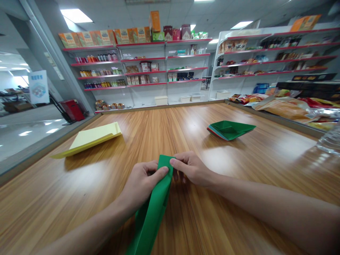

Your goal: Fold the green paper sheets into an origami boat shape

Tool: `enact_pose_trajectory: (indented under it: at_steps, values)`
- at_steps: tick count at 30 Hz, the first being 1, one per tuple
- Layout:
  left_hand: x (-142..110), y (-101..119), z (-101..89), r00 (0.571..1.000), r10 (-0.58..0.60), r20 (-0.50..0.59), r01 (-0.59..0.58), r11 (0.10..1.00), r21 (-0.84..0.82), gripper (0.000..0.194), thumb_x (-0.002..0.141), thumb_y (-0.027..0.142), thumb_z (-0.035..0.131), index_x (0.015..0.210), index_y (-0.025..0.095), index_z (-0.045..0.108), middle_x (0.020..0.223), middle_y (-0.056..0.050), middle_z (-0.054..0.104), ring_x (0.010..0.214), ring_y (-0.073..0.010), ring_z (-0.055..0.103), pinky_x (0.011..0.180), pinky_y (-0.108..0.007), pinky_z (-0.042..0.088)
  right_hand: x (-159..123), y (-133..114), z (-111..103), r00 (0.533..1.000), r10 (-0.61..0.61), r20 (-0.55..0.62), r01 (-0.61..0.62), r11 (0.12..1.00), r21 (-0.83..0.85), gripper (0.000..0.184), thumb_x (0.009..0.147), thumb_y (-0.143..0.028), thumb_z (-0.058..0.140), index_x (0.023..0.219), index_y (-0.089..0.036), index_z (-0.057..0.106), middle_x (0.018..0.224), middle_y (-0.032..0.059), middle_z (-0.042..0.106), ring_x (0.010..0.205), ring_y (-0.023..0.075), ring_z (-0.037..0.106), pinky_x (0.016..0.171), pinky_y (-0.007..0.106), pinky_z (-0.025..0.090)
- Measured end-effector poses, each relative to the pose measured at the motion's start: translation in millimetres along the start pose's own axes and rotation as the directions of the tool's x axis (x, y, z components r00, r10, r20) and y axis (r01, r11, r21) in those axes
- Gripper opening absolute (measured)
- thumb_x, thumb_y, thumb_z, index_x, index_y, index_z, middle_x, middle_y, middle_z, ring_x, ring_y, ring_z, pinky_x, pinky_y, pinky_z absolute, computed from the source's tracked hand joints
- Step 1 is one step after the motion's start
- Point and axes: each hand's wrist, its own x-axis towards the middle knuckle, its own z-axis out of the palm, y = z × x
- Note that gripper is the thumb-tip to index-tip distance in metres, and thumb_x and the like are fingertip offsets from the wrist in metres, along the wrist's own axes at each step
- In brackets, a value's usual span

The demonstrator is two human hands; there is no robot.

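Observation:
A long folded strip of green paper (156, 209) slants up from the bottom edge of the view, its far end held just above the table. My left hand (140, 180) is closed on it from the left, thumb lying on the upper face. At the far right corner my right hand (192, 168) pinches the paper between thumb and bent fingers. The fingers under the paper are partly hidden. Beyond my right hand lies a nested stack of folded paper boats or trays (231, 129), green on top with red and blue edges below.
A yellow stack of folded paper (95, 136) lies on the wooden table (170, 131) at the left. Clear plastic (330, 140) sits at the right edge. Snack packets (287, 108) are beyond the table's right rim, and stocked shelves (143, 72) stand behind.

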Motion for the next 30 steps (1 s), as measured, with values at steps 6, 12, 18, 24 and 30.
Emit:
enact_pose_trajectory:
  at_steps: [6, 12, 18, 24, 30]
  values:
    - [0.3, 0.0, -0.1, 0.998, -0.036, -0.043, 0.033, 0.997, -0.065, 0.03, 0.081, 0.04, 0.058, 0.074, 0.013, 0.071, 0.072, -0.005, 0.067, 0.063, -0.0161, 0.057, 0.054, -0.024, 0.042, -2.5, -5.5, 2.3, 0.994, -0.101, 0.04, 0.105, 0.987, -0.12, 0.042, 0.088, -0.041, 0.045, 0.057, -0.014, 0.052, 0.048, -0.0002, 0.051, 0.041, 0.0072, 0.044, 0.036, 0.018, 0.031]
    - [0.1, -0.2, 0.9, 0.999, -0.036, -0.026, 0.034, 0.996, -0.08, 0.03, 0.081, 0.039, 0.058, 0.082, 0.013, 0.073, 0.071, -0.005, 0.066, 0.061, -0.0139, 0.054, 0.054, -0.023, 0.04, -2.2, -8.7, 4.0, 0.993, -0.116, -0.006, 0.115, 0.986, -0.119, 0.043, 0.087, -0.04, 0.047, 0.054, -0.014, 0.052, 0.047, 0.0001, 0.051, 0.041, 0.0073, 0.044, 0.037, 0.019, 0.03]
    - [-0.2, -1.8, 2.7, 1.0, -0.003, 0.019, 0.003, 0.999, -0.033, 0.03, 0.084, 0.039, 0.056, 0.084, 0.014, 0.073, 0.074, -0.005, 0.067, 0.064, -0.0139, 0.054, 0.059, -0.024, 0.04, 0.7, -1.0, 2.0, 0.997, -0.051, -0.057, 0.049, 0.998, -0.035, 0.047, 0.088, -0.046, 0.047, 0.055, -0.013, 0.053, 0.046, -0.0005, 0.051, 0.04, 0.0069, 0.046, 0.036, 0.017, 0.031]
    - [-1.7, -3.9, 4.7, 1.0, 0.005, 0.022, -0.003, 0.996, -0.091, 0.03, 0.084, 0.038, 0.056, 0.082, 0.013, 0.073, 0.073, -0.005, 0.065, 0.066, -0.0147, 0.055, 0.06, -0.024, 0.041, 3.7, 2.1, -0.3, 0.998, 0.031, 0.061, -0.04, 0.987, 0.153, 0.047, 0.086, -0.051, 0.047, 0.06, -0.012, 0.055, 0.047, 0.0007, 0.055, 0.039, 0.0082, 0.049, 0.035, 0.018, 0.035]
    - [1.1, -6.9, -1.1, 0.99, -0.057, 0.125, 0.079, 0.981, -0.175, 0.032, 0.08, 0.041, 0.059, 0.081, 0.011, 0.07, 0.061, 0.0, 0.055, 0.053, -0.0089, 0.043, 0.049, -0.021, 0.032, 5.4, -1.2, 5.3, 0.996, 0.01, -0.092, 0.003, 0.99, 0.142, 0.05, 0.082, -0.053, 0.049, 0.051, -0.014, 0.05, 0.041, -0.0018, 0.048, 0.033, 0.0059, 0.041, 0.031, 0.017, 0.026]
